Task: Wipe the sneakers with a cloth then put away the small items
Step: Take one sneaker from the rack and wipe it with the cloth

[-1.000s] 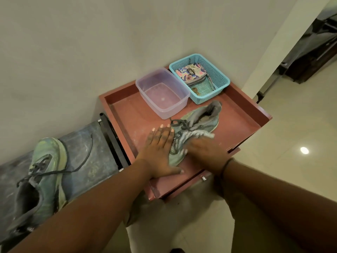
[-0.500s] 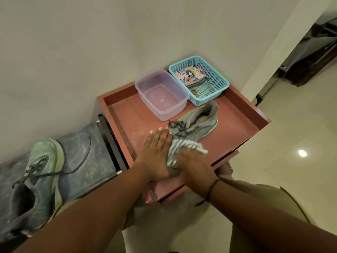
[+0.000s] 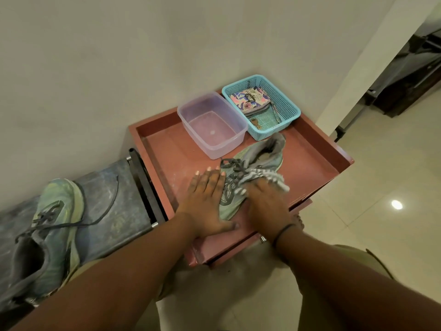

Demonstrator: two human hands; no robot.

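Two hands on sneaker [image 3: 257,161] — L hand [image 3: 207,199] flat, R hand [image 3: 265,201] presses cloth [image 3: 267,176].

right hand's [image 3: 265,201] fingers blurred over striped cloth [image 3: 267,179]; second sneaker's [image 3: 43,237] heel cut off

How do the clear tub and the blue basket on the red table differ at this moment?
The clear tub has smooth, see-through walls; the blue basket has perforated mesh walls. The tub holds nothing that shows, while the basket holds a floral pouch and what looks like keys. The tub sits nearer the wall corner, the basket nearer the table's right edge. Both are rectangular, open-topped and stand side by side behind the sneaker.
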